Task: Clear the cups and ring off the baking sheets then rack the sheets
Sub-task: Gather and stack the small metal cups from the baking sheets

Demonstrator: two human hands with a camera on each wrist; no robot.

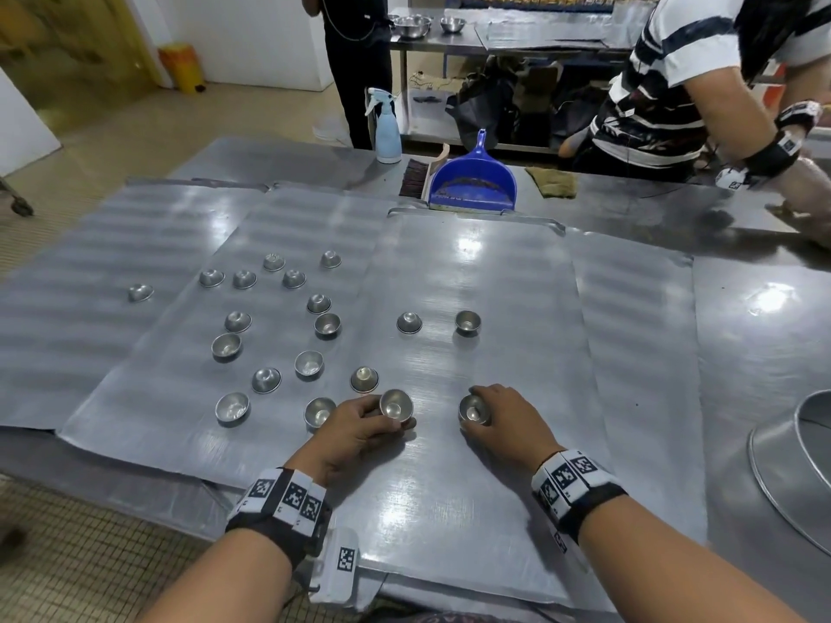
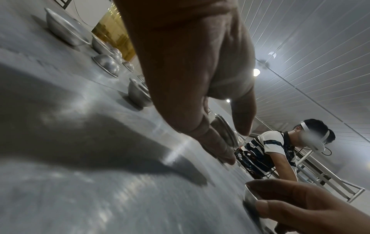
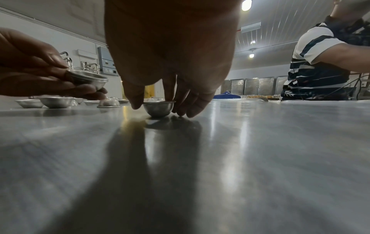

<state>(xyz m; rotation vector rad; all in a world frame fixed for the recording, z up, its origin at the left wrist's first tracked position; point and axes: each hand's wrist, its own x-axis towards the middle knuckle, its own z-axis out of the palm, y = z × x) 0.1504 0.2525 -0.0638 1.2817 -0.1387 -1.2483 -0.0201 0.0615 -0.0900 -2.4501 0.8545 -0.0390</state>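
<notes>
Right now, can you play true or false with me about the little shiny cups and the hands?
1. The left hand holds a cup lifted off the baking sheet. True.
2. The right hand is empty and flat. False: its fingers are curled round a cup standing on the sheet.
3. All the cups sit upside down. False: some are upside down, like this one, and others sit open side up, like this one.
4. A blue dustpan lies at the far end of the sheets. True.
5. The spray bottle is red. False: it is pale blue.
</notes>
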